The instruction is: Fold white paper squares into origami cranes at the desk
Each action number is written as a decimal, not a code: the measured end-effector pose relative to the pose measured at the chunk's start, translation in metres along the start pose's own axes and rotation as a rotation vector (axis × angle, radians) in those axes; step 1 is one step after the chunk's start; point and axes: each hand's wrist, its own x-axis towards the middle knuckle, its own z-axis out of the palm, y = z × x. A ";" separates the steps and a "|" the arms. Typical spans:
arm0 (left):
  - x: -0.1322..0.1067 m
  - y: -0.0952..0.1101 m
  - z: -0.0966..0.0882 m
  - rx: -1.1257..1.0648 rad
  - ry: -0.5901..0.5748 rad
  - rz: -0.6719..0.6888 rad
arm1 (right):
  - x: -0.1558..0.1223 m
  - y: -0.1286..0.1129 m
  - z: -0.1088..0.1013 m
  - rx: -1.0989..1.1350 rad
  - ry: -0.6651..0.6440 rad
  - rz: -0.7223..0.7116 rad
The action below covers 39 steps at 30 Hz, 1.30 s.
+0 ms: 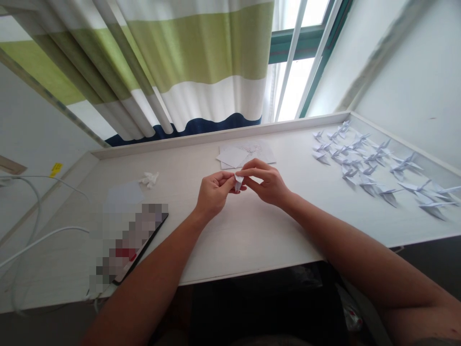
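Between my two hands, above the middle of the white table (pixel 252 230), is a small piece of folded white paper (pixel 238 181). My left hand (pixel 215 192) pinches it from the left, thumb on top. From the right, the thumb and fingers of my right hand (pixel 264 181) close on its edge. Fingers cover much of the paper, so its full shape is hidden. Just beyond the hands lie a flat white paper sheet (pixel 232 157) and a printed pad (pixel 264 151). Many folded paper cranes (pixel 367 161) stand grouped on the right of the table.
A blurred-out tablet or phone-like device (pixel 140 240) lies beside my left forearm. Near it are a pale sheet (pixel 122 197) and a crumpled tissue (pixel 149 179). White cables (pixel 43 245) cross the left side. A raised rim (pixel 216 138) runs along the back, below a striped curtain (pixel 201 53).
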 end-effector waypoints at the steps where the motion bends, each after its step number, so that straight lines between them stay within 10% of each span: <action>1: 0.000 0.000 0.000 0.000 0.006 0.012 | 0.000 0.001 -0.002 -0.038 -0.020 -0.028; 20: -0.003 -0.001 -0.005 0.254 0.005 0.267 | 0.002 -0.008 -0.003 0.010 -0.026 -0.106; 39: 0.002 0.004 -0.004 0.004 0.021 0.114 | 0.003 -0.009 -0.015 -0.329 -0.180 -0.230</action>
